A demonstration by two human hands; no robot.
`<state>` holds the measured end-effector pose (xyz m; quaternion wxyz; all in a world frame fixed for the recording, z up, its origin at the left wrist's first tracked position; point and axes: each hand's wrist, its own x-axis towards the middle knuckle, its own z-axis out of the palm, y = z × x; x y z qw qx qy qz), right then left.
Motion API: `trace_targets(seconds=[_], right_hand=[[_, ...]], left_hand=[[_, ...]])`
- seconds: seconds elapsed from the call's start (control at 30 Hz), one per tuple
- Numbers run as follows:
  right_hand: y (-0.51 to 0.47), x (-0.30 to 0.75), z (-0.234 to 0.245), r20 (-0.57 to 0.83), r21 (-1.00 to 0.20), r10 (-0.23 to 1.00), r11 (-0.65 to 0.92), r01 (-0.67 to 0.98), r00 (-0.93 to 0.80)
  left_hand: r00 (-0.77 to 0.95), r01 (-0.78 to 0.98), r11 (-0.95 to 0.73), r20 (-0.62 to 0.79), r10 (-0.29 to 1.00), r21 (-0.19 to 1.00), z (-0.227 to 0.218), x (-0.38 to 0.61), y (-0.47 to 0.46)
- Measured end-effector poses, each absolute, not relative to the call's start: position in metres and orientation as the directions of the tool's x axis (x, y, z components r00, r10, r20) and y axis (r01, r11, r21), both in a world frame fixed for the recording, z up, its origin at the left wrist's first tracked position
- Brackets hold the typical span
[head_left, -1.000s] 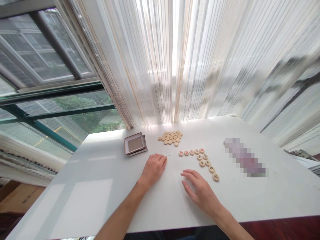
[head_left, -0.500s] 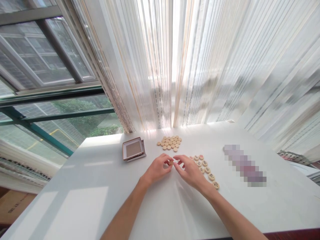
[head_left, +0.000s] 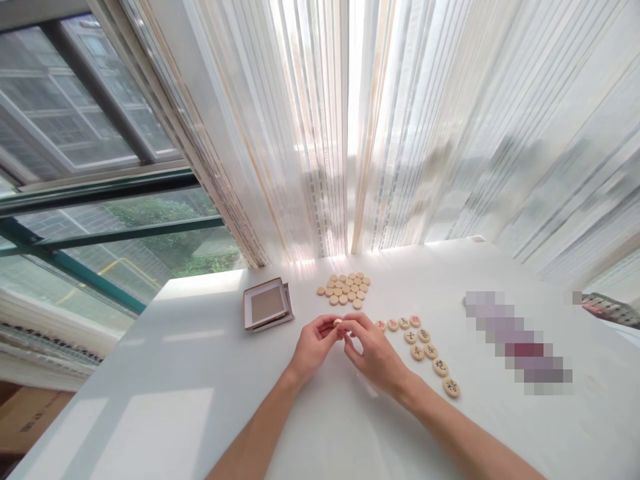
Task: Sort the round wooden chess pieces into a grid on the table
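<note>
Pinched in the fingers of my left hand [head_left: 316, 341] is a small round wooden Chinese chess piece [head_left: 338, 323], raised above the white table. My right hand [head_left: 370, 350] meets it from the other side, its fingertips closed against the piece's edge and partly hiding it. Which character the held piece bears cannot be made out. Right of my right hand lie several face-up pieces: a row with red characters [head_left: 404, 323] and, running down toward me, ones with black characters [head_left: 441, 367]. Beyond my hands rests a cluster of blank-side-up pieces [head_left: 347, 288].
An open shallow box [head_left: 267, 305] stands on the table at the left, seemingly set in or on another box part. A blurred-out long object [head_left: 517, 343] lies to the right. Striped sheer curtains [head_left: 345, 133] hang along the table's far edge, beside a window.
My right hand has closed in on the piece that my left hand holds, and its fingertips now touch it. The view has shifted slightly, showing more of the face-up pieces.
</note>
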<state>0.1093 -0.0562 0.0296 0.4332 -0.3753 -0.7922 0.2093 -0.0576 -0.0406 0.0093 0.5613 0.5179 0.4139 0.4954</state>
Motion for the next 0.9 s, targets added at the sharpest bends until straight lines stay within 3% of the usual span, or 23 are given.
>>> trace_targets(seconds=[0.4,0.63,0.9], right_hand=[[-0.062,0.116,0.021,0.504,-0.580,0.799,0.595,0.557,-0.328],[-0.063,0.122,0.021,0.503,-0.603,0.799,0.597,0.530,-0.329],[-0.060,0.125,0.019,0.497,-0.633,0.805,0.591,0.500,-0.322]], left_hand=[[0.274,-0.103,-0.010,0.038,0.961,0.995,0.009,-0.058,-0.045],[0.294,-0.008,-0.058,0.057,0.954,0.998,0.009,-0.057,-0.047],[0.335,-0.052,-0.051,0.066,0.940,0.997,0.010,-0.054,-0.051]])
